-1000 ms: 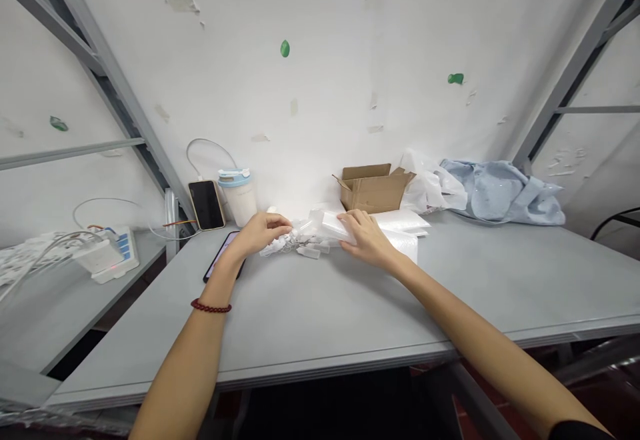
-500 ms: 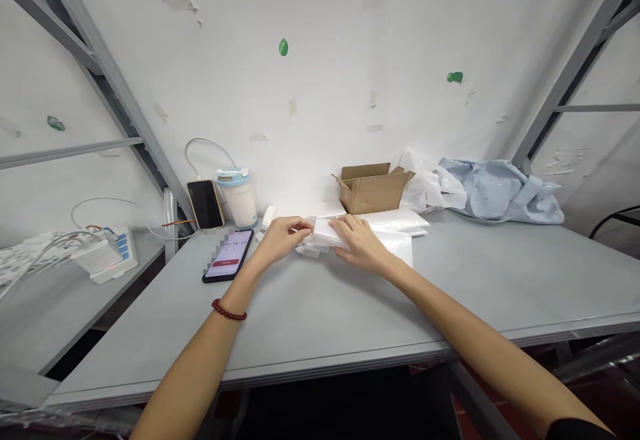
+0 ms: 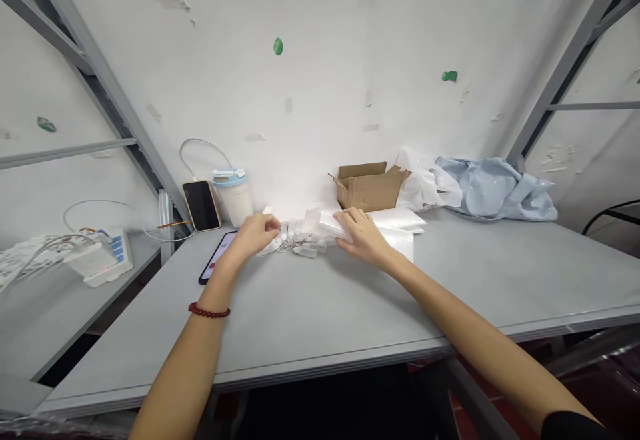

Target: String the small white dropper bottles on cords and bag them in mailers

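My right hand (image 3: 364, 235) is wrapped round the right part of a white, partly see-through package (image 3: 331, 225), held just above the table. My left hand (image 3: 255, 233) is to the left of it, apart from the package, with thumb and fingers pinched together; what they hold, if anything, is too small to tell. Between and below the hands lie several small white pieces with thin strings (image 3: 305, 251). Flat white bubble-wrap pouches (image 3: 403, 243) lie beneath and to the right of my right hand.
An open cardboard box (image 3: 370, 190) stands at the back, beside a white plastic bag (image 3: 429, 183) and light blue cloth (image 3: 500, 190). At the left are a cup (image 3: 235, 201), an upright phone (image 3: 201, 205), a flat phone (image 3: 215, 260) and a power strip (image 3: 115, 260).
My left hand has moved left, away from the package, and now partly covers the flat phone. The small white pieces show more. My right hand still holds the package.
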`<state>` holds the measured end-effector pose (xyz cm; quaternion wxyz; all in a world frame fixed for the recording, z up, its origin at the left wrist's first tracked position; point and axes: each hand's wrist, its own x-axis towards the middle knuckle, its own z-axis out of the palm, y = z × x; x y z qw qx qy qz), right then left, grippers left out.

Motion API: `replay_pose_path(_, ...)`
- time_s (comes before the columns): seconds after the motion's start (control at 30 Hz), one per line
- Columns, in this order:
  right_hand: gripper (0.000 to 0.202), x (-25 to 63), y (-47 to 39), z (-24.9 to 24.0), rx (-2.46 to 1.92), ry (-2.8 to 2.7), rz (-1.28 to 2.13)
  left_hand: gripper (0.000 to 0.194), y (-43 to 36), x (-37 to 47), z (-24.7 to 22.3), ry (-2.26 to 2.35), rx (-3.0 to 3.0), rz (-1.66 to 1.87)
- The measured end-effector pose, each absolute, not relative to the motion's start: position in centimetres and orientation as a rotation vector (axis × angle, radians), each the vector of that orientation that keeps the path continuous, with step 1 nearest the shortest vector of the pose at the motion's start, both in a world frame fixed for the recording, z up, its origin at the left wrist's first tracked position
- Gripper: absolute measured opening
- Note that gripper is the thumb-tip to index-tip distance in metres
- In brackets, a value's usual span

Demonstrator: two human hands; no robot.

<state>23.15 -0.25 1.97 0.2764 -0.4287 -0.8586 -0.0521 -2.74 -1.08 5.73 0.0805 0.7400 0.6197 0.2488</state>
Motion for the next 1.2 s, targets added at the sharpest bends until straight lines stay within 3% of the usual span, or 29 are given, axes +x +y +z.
replay_pose_path(0.1,0.039,23.3,-0.2,2.0,-1.169,-2.297,-0.145,0.019,-0.1,-4.5,4.4,2.045,2.215,0.387)
replay_pose_path(0.23,0.038,23.3,-0.2,2.0,-1.177,-2.302,-0.141,0.024,1.0,-5.2,2.3,2.037,2.206,0.335)
replay_pose_path(0.43,0.040,23.2,-0.3,2.1,-1.170,-2.304,-0.130,0.015,-0.1,-4.9,3.9,1.812,2.108,0.535)
replay_pose_path(0.63,0.041,23.1,-0.5,2.2,-1.151,-2.325,-0.124,0.042,-1.5,-3.3,6.4,1.302,1.652,1.162)
replay_pose_path(0.73,0.040,23.0,-0.7,2.2,-1.134,-2.312,-0.123,0.038,-1.2,-1.1,5.5,1.188,1.491,1.388)
replay_pose_path(0.97,0.041,22.5,-0.8,1.5,-1.057,-2.338,-0.161,0.029,-0.5,3.0,1.7,1.245,1.619,1.295)
replay_pose_path(1.2,0.041,22.4,-0.9,1.7,-1.081,-2.330,-0.171,0.022,-1.0,2.9,2.1,1.523,1.854,1.395)
